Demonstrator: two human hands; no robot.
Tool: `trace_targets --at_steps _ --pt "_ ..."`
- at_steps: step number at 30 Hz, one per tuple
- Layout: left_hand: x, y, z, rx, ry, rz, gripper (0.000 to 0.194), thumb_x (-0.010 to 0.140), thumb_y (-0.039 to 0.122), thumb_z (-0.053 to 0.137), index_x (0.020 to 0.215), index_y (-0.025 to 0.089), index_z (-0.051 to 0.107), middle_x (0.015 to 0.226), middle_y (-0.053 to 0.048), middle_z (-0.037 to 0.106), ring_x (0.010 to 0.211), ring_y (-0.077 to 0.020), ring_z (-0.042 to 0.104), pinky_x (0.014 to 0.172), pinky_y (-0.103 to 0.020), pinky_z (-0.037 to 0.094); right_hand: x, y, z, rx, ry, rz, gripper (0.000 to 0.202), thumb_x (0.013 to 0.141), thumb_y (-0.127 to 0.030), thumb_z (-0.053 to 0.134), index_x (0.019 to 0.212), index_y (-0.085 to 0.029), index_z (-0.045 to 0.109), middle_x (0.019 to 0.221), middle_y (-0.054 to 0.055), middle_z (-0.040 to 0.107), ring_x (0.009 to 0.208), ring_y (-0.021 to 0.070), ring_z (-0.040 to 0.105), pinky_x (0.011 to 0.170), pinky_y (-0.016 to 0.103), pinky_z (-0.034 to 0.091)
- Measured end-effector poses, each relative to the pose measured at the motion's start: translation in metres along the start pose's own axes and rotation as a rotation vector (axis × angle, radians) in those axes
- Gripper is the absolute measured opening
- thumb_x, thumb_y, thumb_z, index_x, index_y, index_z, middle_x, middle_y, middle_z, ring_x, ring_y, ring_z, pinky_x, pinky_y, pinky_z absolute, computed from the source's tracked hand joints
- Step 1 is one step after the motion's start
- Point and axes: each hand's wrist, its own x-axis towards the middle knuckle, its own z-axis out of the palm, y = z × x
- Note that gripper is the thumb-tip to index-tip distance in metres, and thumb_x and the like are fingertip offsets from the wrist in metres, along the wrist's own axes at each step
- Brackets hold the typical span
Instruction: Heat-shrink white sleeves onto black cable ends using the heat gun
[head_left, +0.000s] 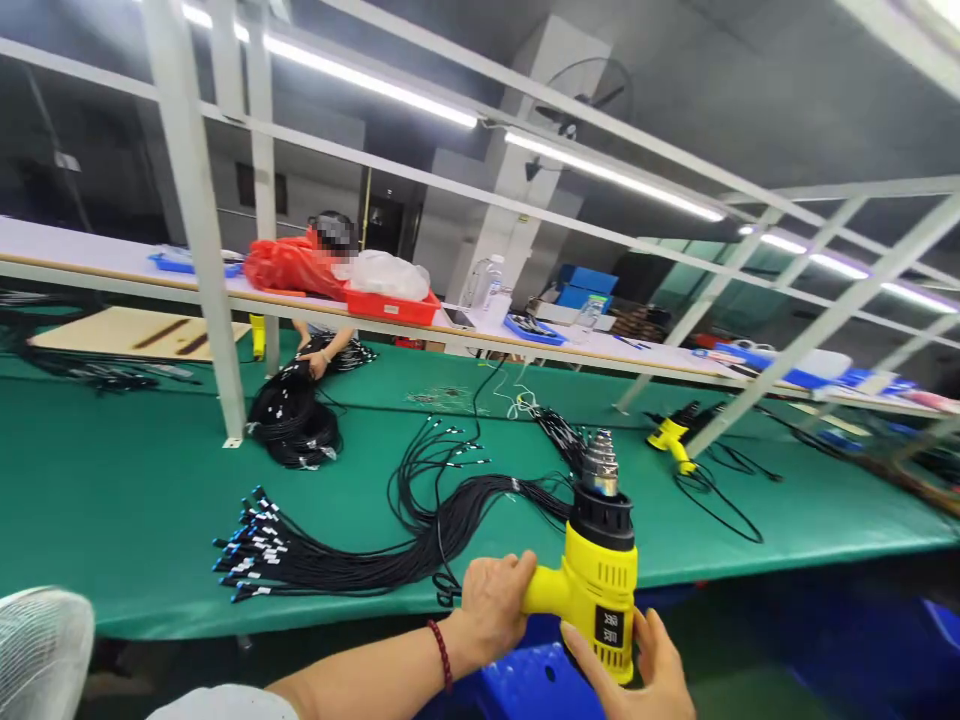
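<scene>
Gripping the heat gun [600, 580] by its handle, the left hand [491, 605] has its fingers wrapped closed; the right hand [645, 685] cups its rear between thumb and parted fingers. It points upward by the near edge of the table [150, 480]; steady support should keep the metal nozzle [601, 465] off the black cables [360, 570].

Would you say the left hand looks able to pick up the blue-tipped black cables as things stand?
Probably not yet: the left hand is closed around the handle of the yellow heat gun, so it looks occupied, though the black cables lie nearby on the green table, their blue tips uncovered.
</scene>
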Motion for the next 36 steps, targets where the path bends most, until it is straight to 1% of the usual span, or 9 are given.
trace_targets --at_steps 7,11,14,18,22,26,29,33,36 --pt "-0.041 -0.015 -0.016 0.053 0.001 -0.154 0.043 0.077 0.017 0.054 0.120 0.021 0.047 0.103 -0.007 0.066 0.092 -0.0250 0.064 0.075 -0.034 0.047 -0.012 -0.029 0.063 -0.015 0.058 -0.045 0.127 0.045 -0.074 0.072 0.145 -0.008 0.028 0.136 0.028 0.047 0.121 0.0452 0.049 0.096 0.057 0.042" --pt "-0.063 -0.024 -0.022 0.095 -0.037 -0.211 0.044 0.076 0.013 0.053 0.119 0.020 0.048 0.104 -0.008 0.065 0.093 -0.0252 0.064 0.078 -0.036 0.047 -0.017 -0.017 0.092 0.049 0.096 0.025 0.094 0.048 -0.076 0.070 0.117 -0.014 0.056 0.111 0.022 0.064 0.099 0.0405 0.060 0.082 0.052 0.049" --pt "-0.071 -0.035 -0.031 0.087 -0.039 -0.234 0.054 0.074 0.019 0.058 0.126 0.016 0.045 0.110 -0.013 0.064 0.099 -0.0288 0.061 0.084 -0.040 0.047 -0.021 -0.010 0.112 0.185 0.090 0.024 0.074 0.047 -0.072 0.074 0.097 -0.019 0.060 0.091 0.011 0.067 0.079 0.0311 0.062 0.068 0.043 0.052" --pt "-0.068 -0.065 -0.057 -0.046 -0.149 -0.343 0.049 0.063 0.036 0.071 0.106 0.016 0.059 0.097 -0.013 0.067 0.092 -0.0338 0.062 0.079 -0.045 0.048 -0.012 -0.019 0.140 0.570 -0.090 -0.028 0.068 0.045 -0.057 0.082 0.096 -0.018 0.058 0.085 0.005 0.067 0.072 0.0234 0.062 0.062 0.034 0.053" --pt "-0.059 -0.106 -0.081 -0.683 -0.270 -0.435 0.035 0.057 0.033 0.077 0.083 0.019 0.060 0.076 -0.002 0.064 0.069 -0.0197 0.062 0.064 -0.033 0.049 0.008 -0.059 0.172 0.737 -0.379 -0.197 0.065 0.047 -0.042 0.086 0.099 -0.017 0.057 0.086 0.004 0.068 0.074 0.0224 0.064 0.067 0.035 0.055" --pt "-0.052 -0.140 -0.092 -1.072 0.015 -0.644 0.038 0.050 0.016 0.078 0.081 0.017 0.056 0.062 0.006 0.057 0.047 -0.0086 0.050 0.046 -0.023 0.041 0.029 -0.112 0.212 0.727 -0.618 -0.452 0.068 0.054 -0.039 0.083 0.113 -0.018 0.056 0.103 0.007 0.067 0.091 0.0258 0.064 0.082 0.042 0.054" --pt "-0.044 -0.163 -0.100 -1.072 0.239 -0.690 0.031 0.049 0.014 0.077 0.071 0.015 0.056 0.052 0.006 0.054 0.041 -0.0079 0.046 0.042 -0.022 0.036 0.048 -0.127 0.246 0.613 -0.590 -0.598 0.093 0.054 -0.040 0.083 0.135 -0.022 0.042 0.135 0.012 0.052 0.125 0.0303 0.048 0.105 0.048 0.038" --pt "-0.031 -0.200 -0.121 -1.033 0.407 -0.683 0.027 0.052 0.022 0.074 0.069 0.016 0.055 0.043 0.008 0.049 0.039 -0.0079 0.045 0.042 -0.021 0.035 0.061 -0.090 0.291 0.314 -0.580 -0.596 0.078 0.080 -0.041 0.061 0.145 -0.020 0.023 0.140 0.015 0.045 0.130 0.0273 0.043 0.106 0.049 0.037" --pt "-0.029 -0.223 -0.144 -0.997 0.562 -0.668 0.040 0.052 0.026 0.073 0.086 0.014 0.058 0.045 0.010 0.050 0.040 -0.0075 0.045 0.044 -0.021 0.036 0.043 -0.045 0.317 0.078 -0.686 -0.681 0.053 0.082 -0.025 0.054 0.133 -0.016 0.044 0.129 0.016 0.054 0.121 0.0287 0.049 0.105 0.050 0.036"
